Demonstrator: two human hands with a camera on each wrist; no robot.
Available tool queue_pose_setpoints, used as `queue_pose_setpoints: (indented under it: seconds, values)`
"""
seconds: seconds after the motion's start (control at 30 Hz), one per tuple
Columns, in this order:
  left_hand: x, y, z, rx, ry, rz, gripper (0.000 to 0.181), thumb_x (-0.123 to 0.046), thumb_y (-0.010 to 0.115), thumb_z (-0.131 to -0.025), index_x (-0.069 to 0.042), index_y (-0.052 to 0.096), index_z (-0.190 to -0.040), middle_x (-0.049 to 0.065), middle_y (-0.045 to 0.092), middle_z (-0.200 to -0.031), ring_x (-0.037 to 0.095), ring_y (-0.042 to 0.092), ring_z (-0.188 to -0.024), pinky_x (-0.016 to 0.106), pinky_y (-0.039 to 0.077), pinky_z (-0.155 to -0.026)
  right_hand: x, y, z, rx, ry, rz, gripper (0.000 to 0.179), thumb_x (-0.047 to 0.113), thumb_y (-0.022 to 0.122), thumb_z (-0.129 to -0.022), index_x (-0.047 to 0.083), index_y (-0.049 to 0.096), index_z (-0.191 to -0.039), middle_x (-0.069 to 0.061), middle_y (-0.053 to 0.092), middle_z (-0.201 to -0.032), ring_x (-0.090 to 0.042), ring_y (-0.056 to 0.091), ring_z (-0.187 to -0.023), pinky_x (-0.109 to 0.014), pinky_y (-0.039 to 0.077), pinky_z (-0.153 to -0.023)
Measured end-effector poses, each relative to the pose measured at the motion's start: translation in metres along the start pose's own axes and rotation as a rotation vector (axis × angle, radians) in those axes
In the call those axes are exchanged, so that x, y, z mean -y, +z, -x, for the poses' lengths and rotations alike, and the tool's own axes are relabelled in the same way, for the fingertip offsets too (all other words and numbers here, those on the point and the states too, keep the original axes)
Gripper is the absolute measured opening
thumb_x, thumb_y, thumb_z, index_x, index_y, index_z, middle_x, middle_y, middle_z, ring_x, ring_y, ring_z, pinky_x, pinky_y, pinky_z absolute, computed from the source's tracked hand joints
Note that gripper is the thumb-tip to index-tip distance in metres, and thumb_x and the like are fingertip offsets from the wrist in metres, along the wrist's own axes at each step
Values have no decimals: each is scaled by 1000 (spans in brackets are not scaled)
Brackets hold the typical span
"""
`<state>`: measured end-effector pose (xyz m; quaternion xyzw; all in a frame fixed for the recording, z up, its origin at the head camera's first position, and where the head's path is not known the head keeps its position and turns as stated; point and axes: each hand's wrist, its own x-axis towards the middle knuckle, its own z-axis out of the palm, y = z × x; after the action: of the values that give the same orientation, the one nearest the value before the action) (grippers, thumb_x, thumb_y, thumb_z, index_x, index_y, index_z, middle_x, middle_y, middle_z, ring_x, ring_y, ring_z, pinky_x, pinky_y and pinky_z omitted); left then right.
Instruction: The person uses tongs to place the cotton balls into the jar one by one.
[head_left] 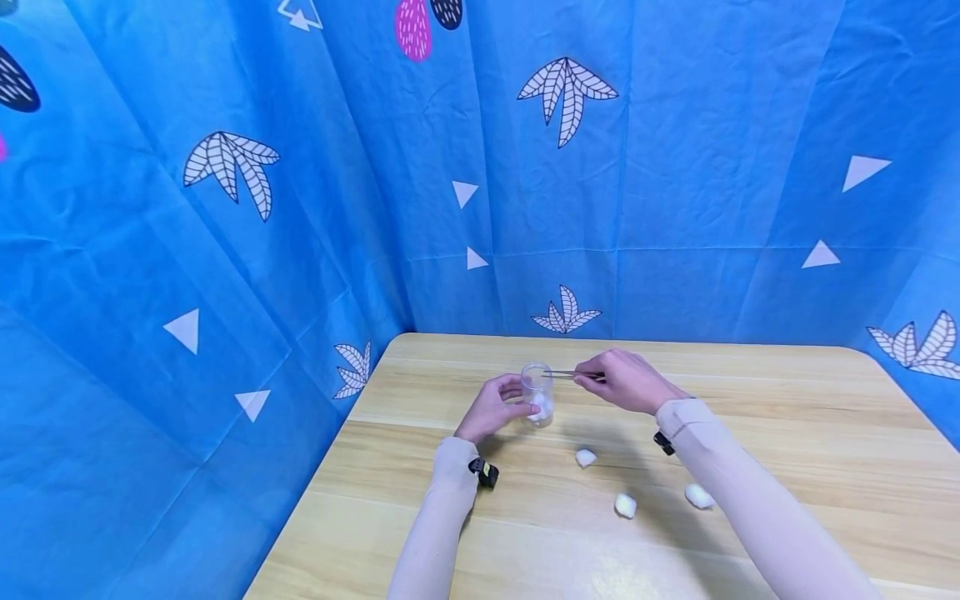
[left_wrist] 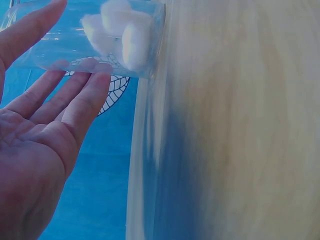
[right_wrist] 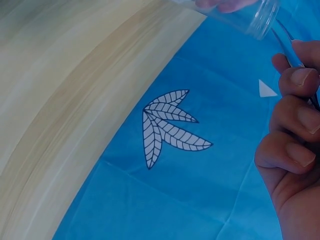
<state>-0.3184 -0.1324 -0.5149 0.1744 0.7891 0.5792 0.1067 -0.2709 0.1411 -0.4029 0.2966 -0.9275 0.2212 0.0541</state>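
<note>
My left hand [head_left: 495, 407] holds a clear jar [head_left: 537, 382] upright on the table, its thumb on one side and fingers on the other. Several white cotton balls [left_wrist: 117, 30] lie at the jar's bottom in the left wrist view. From the right, my right hand [head_left: 624, 380] grips a pair of metal tweezers [right_wrist: 285, 42], with curled fingers around them. The tweezers' tips are at the jar's mouth; whether they are inside the rim I cannot tell. Nothing can be made out between the tips.
Three loose cotton balls lie on the wooden table [head_left: 360, 508]: one cotton ball [head_left: 585, 457] nearest the jar, another cotton ball [head_left: 625, 505] closer to me, and a third cotton ball [head_left: 699, 497] beside the right forearm. A blue patterned curtain [head_left: 675, 208] hangs behind and left.
</note>
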Motion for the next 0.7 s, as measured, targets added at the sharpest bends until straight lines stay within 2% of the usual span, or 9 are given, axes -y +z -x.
queue_pose_setpoints:
  seconds: [0.17,0.23,0.33,0.4,0.57,0.7]
  values:
    - [-1,1,1,0,5,-7,56,-22,87,-82,-14,65,-133,8,69,-134,28,65,-126,43,54,-112,-4,-1,9,-15,-19,15,16,22,67,-101,24,73,-87,14,61,-69,-1,49,-59,-22,44,-58]
    - [-1,1,1,1,9,-9,56,-22,87,-83,-13,64,-133,9,69,-134,29,65,-126,44,54,-111,-6,-2,14,-28,-23,21,14,21,67,-101,23,76,-89,13,66,-73,0,51,-61,-23,47,-60]
    - [-1,0,1,1,8,-9,56,-22,87,-82,-13,64,-133,8,69,-133,27,65,-126,42,55,-111,-8,-2,21,-43,-10,33,13,22,68,-100,18,81,-100,8,78,-88,1,59,-69,-26,54,-67]
    - [-1,0,1,0,8,-2,56,-22,87,-82,-12,64,-133,9,69,-133,28,65,-126,42,55,-110,-9,-3,26,-45,2,28,16,22,68,-100,16,81,-107,3,81,-97,0,61,-72,-27,56,-68]
    - [-2,-1,1,3,4,2,56,-22,88,-82,-13,65,-133,9,69,-134,28,65,-126,42,55,-111,-10,-1,37,-46,4,37,17,22,68,-100,15,81,-110,2,81,-101,-2,66,-76,-29,59,-69]
    - [-3,-1,2,5,5,-4,56,-22,87,-82,-14,65,-133,9,69,-134,28,65,-127,42,54,-111,-12,1,46,-51,-12,54,15,22,68,-101,19,81,-107,6,80,-100,-2,69,-82,-33,62,-74]
